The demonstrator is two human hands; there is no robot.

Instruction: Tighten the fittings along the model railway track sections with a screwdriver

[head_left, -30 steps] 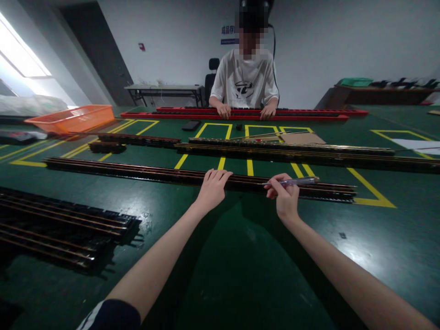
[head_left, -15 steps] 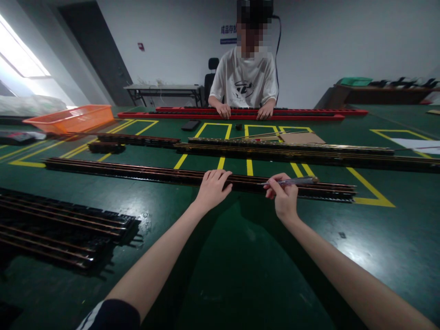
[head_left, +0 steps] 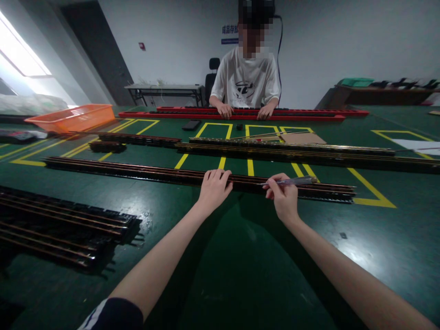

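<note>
A long black rail strip (head_left: 137,172) with copper-coloured bars lies across the table in front of me. My left hand (head_left: 216,190) rests over its middle, fingers across the top and thumb at the near side, holding it. To the right, my right hand (head_left: 284,197) pinches a screwdriver (head_left: 299,181) with a clear handle. Its thin shaft points left and sits low at the strip; whether the tip touches it I cannot tell. The right fingers hide part of the strip.
More rail strips (head_left: 62,215) lie at the near left, others (head_left: 292,153) behind mine. An orange tray (head_left: 72,120) stands far left. Cardboard (head_left: 304,138) and a black flat object (head_left: 191,124) lie farther back. Opposite, a person (head_left: 244,82) has both hands at red rails (head_left: 309,114).
Both hands and the screwdriver keep almost the same place on the strip. The whole view has shifted very slightly.
</note>
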